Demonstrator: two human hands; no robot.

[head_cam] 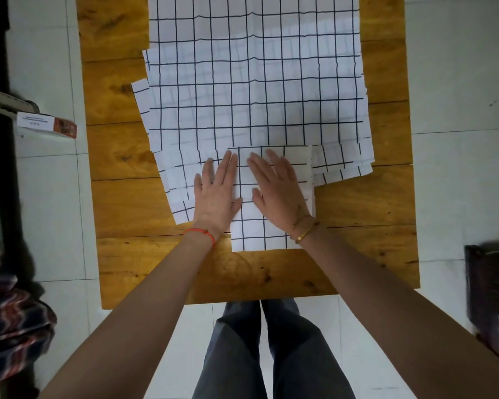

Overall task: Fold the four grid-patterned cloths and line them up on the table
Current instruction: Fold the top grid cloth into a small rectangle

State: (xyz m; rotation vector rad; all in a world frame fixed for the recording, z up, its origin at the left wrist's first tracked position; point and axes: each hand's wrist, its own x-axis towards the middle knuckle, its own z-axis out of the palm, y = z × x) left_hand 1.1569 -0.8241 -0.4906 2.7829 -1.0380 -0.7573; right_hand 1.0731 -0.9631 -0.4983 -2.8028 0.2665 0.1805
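Observation:
A folded white cloth with a dark grid [257,234] lies at the near middle of the wooden table [133,203]. Its far half rests on a pile of unfolded grid cloths [254,82] spread flat over the table's middle and far part. My left hand [216,191] lies flat with straight fingers on the folded cloth's left edge and the pile beside it. My right hand [277,188] presses flat on the folded cloth's right half. Neither hand grips anything.
Bare wood shows along the table's left, right and near sides. A small white and orange box [48,126] sits off the table at the left. A patterned fabric [9,321] lies at lower left, a dark object [490,286] at right. White tiled floor surrounds the table.

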